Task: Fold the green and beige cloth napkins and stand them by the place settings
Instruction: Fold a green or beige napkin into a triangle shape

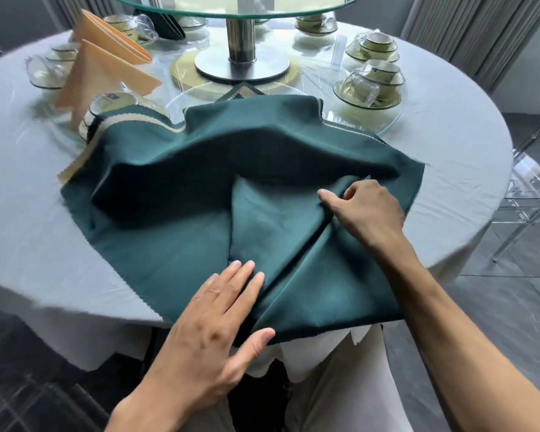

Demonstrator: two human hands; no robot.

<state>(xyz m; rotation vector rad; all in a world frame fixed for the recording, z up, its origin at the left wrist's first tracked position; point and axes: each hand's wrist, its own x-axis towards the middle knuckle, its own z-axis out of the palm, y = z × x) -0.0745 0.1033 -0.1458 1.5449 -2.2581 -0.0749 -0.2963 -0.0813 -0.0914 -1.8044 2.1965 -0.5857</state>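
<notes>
A large dark green napkin (175,194) lies rumpled on the round table's near side, partly folded, with a raised fold across its middle. My left hand (219,310) presses flat with straight fingers on the napkin's near edge. My right hand (365,207) pinches a ridge of the green cloth at its right side, index finger stretched along the crease. Two folded beige napkins (103,73) stand upright at the far left among the place settings. A folded green napkin (169,26) stands at the back.
The table wears a grey cloth (28,213). A glass turntable on a metal post (240,35) fills the centre. Stacked bowls and glass cups (374,82) ring the glass disc. A clear chair (530,194) stands at the right.
</notes>
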